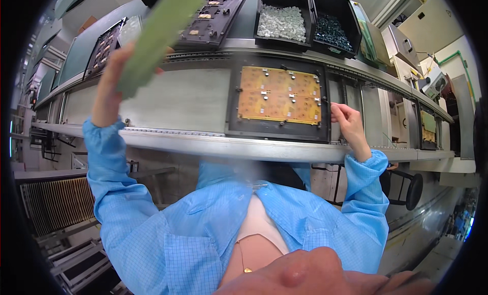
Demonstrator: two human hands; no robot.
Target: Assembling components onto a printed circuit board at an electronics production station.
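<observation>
Head view: we clamp a green board (158, 41) in our left hand (108, 89) at ten o'clock; our right hand (351, 125), at three, meets a tray (235, 107), grip unclear. Its orange panel (279, 95) sits at one o'clock.

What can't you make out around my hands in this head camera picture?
All in the head view:
Green sheet: surface blurred, far end cut off by the upper edge.
Left hand: partly hidden by the sheet.
Right hand: too small to tell whether it grips the black frame.
Orange board: markings too small.
</observation>
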